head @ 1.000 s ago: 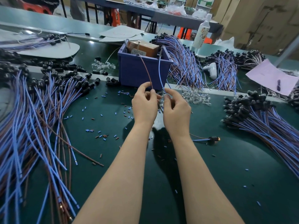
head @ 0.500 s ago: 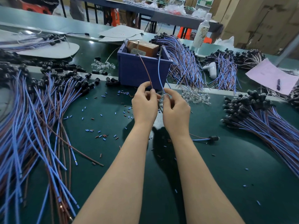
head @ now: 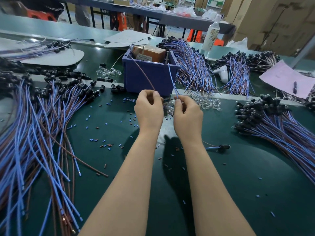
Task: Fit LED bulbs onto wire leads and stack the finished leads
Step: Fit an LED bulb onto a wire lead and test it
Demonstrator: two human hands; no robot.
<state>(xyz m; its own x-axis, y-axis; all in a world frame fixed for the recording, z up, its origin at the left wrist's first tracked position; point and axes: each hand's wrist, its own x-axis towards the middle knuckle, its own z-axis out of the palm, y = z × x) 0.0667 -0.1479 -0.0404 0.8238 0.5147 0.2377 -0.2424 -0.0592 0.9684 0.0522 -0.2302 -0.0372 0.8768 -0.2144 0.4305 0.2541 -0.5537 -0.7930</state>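
While both bare forearms reach out over the dark green worktop (head: 238,184), the left hand (head: 149,109) and the right hand (head: 187,116) are held up close together, just in front of a square blue plastic bin (head: 150,79). The left fingers (head: 144,97) are curled, thumb and forefinger pinching a thin brown insulated wire (head: 141,72) that arcs up and away to the left across the face of the bin. The right fingers (head: 178,101) are curled too, pinching a thin blue insulated wire (head: 172,80) that rises almost straight up. Between the two hands sits a small dark part (head: 165,109), mostly hidden; whether a bulb is seated on it cannot be told.

A heap of clear glassy LED bulbs (head: 207,103) lies on the worktop just beyond the right hand. Far to the right, a thick stack of blue and brown leads with black end caps (head: 272,121) fans out towards the near edge. On the left, a wide spread of similar black-capped leads (head: 42,120) covers the surface. One single black-capped lead (head: 221,147) lies beside the right forearm. Short blue and brown sleeve offcuts (head: 105,145) are scattered around both arms. A brown cardboard box (head: 150,51) stands inside the bin.
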